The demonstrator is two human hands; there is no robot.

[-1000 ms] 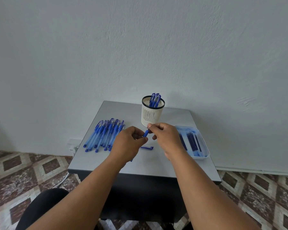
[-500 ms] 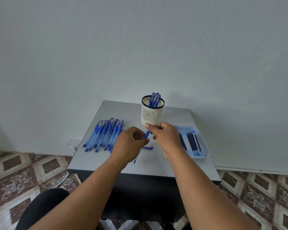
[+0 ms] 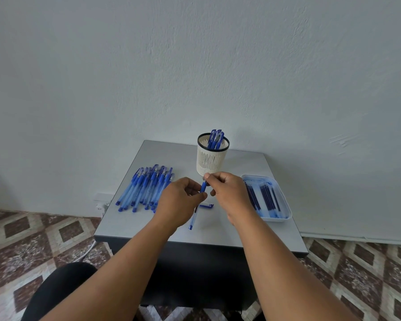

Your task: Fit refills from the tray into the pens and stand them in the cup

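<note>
Pen of clear plastic with a blue rubber grip (image 3: 200, 198) hangs tilted above the middle of the grey table (image 3: 239, 232), held at both ends. The right hand (image 3: 227, 193) pinches its upper tip between thumb and forefinger, just in front of the cup's base; the left hand (image 3: 180, 202) curls round its middle, and the lower end pokes out below that hand. One loose blue cap (image 3: 206, 205) lies on the table just behind the hands. The round cream slotted plastic cup with a black rim (image 3: 212, 158) stands behind, holding about four capped blue pens. To the right, a shallow rectangular pale-blue tray (image 3: 285, 205) holds roughly nine thin dark refills. On the left lies a heap of blue pens (image 3: 146, 188), too overlapped to count.
</note>
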